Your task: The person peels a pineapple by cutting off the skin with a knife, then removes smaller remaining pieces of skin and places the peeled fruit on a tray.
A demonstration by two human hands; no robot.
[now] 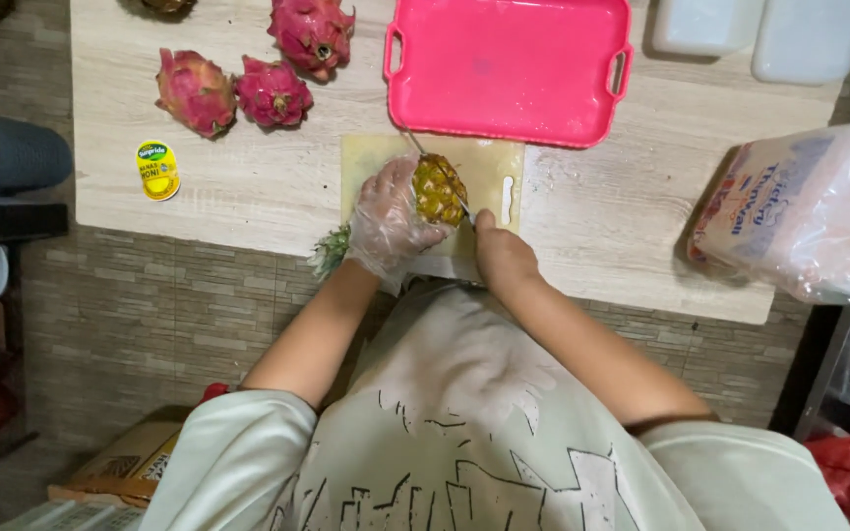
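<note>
The gloved left hand (386, 218) clamps its fingers around a pineapple (439, 189) on the cutting board (489, 167) while the right hand (502, 256), fingers closed, grips a knife (445, 182).

A home kitchen corner: a wooden table (248, 187) with cutting board (489, 167), dragon fruits (248, 79), pink tray (509, 69).

Bright, even overhead light on the pale desk (248, 187); soft shadows, dim floor edges, slight wide-angle bending, mild softness.
</note>
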